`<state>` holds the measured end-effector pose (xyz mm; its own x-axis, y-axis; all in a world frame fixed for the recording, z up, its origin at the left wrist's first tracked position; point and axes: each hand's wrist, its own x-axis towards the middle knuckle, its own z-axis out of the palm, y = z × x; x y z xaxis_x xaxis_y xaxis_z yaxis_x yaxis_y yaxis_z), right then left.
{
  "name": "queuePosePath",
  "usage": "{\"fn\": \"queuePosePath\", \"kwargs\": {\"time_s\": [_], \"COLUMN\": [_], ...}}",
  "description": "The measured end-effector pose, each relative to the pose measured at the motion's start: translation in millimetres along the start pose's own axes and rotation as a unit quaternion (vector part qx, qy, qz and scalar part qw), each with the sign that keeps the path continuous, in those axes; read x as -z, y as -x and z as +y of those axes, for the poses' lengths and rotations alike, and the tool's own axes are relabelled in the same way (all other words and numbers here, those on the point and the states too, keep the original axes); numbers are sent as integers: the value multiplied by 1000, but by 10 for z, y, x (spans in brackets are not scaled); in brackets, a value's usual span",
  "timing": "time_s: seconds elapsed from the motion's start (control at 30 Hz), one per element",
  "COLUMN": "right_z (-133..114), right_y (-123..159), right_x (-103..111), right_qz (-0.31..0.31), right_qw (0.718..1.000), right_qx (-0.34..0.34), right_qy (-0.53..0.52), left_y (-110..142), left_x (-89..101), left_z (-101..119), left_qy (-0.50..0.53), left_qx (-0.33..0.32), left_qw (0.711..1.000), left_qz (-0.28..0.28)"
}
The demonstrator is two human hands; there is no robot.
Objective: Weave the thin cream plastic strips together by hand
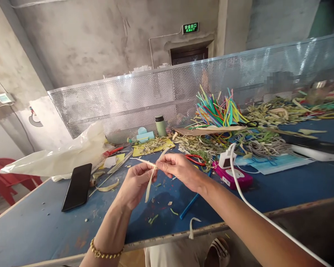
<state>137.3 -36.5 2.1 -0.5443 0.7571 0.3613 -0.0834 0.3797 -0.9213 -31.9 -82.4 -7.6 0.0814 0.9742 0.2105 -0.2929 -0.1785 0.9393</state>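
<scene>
Both hands meet above the blue table, pinching a pale dried leaf strip (149,189) that looks like corn husk. My left hand (136,181) is closed on it from the left, and one end hangs down between the hands. My right hand (176,166) pinches the strip near the same spot, its fingertips almost touching the left ones. Thin pale ends stick out to the left and upward past the fingers. Exactly how the strip is folded or knotted is hidden by the fingers. A blue pen-like stick (190,205) lies below my right forearm.
A black phone (77,187) lies left, near a clear plastic bag (64,155) and red-handled tool (113,151). Behind are a green bottle (160,126) and colourful pipe cleaners (219,109). A magenta box (239,178), white charger (226,159), cable and blue mask (272,163) lie right.
</scene>
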Motion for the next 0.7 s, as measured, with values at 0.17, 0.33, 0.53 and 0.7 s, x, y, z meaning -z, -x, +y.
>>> {"fn": "queuePosePath", "kwargs": {"time_s": [0.17,0.33,0.53,0.7], "right_z": [6,12,-6,-8], "right_y": [-16,-25,-28,-29], "right_x": [-28,-69,-100,-112], "right_qz": [47,77,78,89], "right_qw": [998,997,997,996], "right_qx": [14,9,14,22], "right_qy": [-31,-28,-7,9], "left_y": [3,-35,-58,-30], "left_x": [-60,-49,-10,-48], "left_z": [1,-93,-134,-85], "left_qy": [0,-42,-75,-60], "left_qx": [-8,-67,-119,-105], "left_qw": [1000,997,989,992], "left_qz": [-9,25,44,23]}}
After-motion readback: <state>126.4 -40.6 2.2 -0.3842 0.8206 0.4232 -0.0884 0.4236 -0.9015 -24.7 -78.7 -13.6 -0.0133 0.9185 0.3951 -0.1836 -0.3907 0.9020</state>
